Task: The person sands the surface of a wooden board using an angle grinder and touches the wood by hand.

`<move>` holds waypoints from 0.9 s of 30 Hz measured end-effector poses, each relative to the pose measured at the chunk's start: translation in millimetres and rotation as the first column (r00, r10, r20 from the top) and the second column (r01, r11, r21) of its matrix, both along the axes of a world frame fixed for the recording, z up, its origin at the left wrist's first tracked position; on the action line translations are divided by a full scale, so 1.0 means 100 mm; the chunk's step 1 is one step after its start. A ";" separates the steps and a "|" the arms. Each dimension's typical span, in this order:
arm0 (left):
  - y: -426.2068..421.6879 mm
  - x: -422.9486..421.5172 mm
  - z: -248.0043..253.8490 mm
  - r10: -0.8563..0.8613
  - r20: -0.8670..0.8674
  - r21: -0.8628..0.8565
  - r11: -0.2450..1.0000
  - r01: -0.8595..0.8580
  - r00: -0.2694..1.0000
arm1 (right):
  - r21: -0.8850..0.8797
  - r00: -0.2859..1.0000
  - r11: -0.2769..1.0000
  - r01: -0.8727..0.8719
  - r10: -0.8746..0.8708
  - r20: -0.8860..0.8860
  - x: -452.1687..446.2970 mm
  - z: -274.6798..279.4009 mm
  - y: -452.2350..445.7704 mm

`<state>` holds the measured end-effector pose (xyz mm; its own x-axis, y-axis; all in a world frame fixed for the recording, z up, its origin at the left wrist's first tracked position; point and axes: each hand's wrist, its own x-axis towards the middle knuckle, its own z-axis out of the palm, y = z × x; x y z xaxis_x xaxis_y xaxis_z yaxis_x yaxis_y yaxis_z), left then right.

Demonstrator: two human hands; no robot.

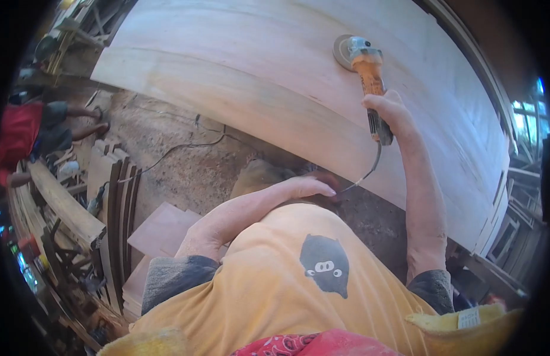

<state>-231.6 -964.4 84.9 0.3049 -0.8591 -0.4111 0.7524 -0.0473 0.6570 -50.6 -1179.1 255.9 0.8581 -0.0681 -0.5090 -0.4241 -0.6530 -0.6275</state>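
Observation:
My right hand [388,108] is closed around the body of an orange and black angle grinder [371,74]. The grinder's round disc [344,52] is at the pale wooden panel [245,53], near its upper middle; whether it touches the surface is unclear. A dark power cord [376,163] hangs from the grinder's rear end and runs down toward my left hand [313,185]. That hand is in front of my waist, beside the cord, its thumb extended and its other fingers blurred. Whether it grips the cord cannot be made out.
Another person in a red top [18,133] is at the far left. Stacked boards [112,178] and long timbers [67,202] stand at left. A cable [174,148] crosses the dirt floor, near flat pale pieces [163,228]. Wooden frames [505,237] are at right.

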 end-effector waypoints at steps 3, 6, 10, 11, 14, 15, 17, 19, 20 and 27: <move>0.20 -0.07 -0.15 -0.231 0.646 0.392 0.918 -0.056 0.728 | 0.044 0.993 0.992 0.116 -0.118 0.026 -0.42 0.02 -0.48; 0.77 0.19 -0.04 -0.581 0.606 0.715 0.697 -0.051 0.544 | 0.056 0.957 0.958 0.282 -0.285 0.047 -0.76 -0.04 -1.07; 1.78 0.42 -0.25 -0.776 0.386 0.904 0.209 -0.373 0.500 | 0.063 0.905 0.904 0.422 -0.425 0.036 -1.18 -0.16 -1.94; 2.05 0.43 -0.20 -0.703 0.530 0.791 0.208 -0.576 0.474 | 0.086 0.885 0.883 0.462 -0.465 0.031 -1.26 -0.14 -2.08; 2.56 0.57 0.06 -0.656 0.731 0.301 0.064 -0.952 0.187 | 0.137 0.844 0.837 0.530 -0.536 0.014 -1.40 -0.12 -2.33; 2.60 0.65 0.28 -0.555 0.828 0.120 0.037 -0.992 0.080 | 0.155 0.835 0.825 0.543 -0.550 0.008 -1.40 -0.13 -2.37; 2.82 0.79 0.45 -0.228 0.971 -0.100 -0.090 -0.991 -0.078 | 0.132 0.846 0.839 0.527 -0.533 0.005 -1.39 -0.16 -2.39; 3.12 0.99 0.55 0.092 0.974 -0.179 -0.238 -0.955 -0.206 | 0.102 0.874 0.871 0.480 -0.485 0.031 -1.29 -0.18 -2.33; 3.16 1.07 0.72 0.171 0.942 -0.228 -0.303 -0.925 -0.288 | 0.081 0.893 0.894 0.441 -0.446 0.052 -1.21 -0.22 -2.26; 2.69 1.63 1.28 0.092 0.986 -0.133 -0.094 -0.987 -0.142 | 0.028 0.988 0.988 0.153 -0.154 0.025 -0.49 -0.18 -1.21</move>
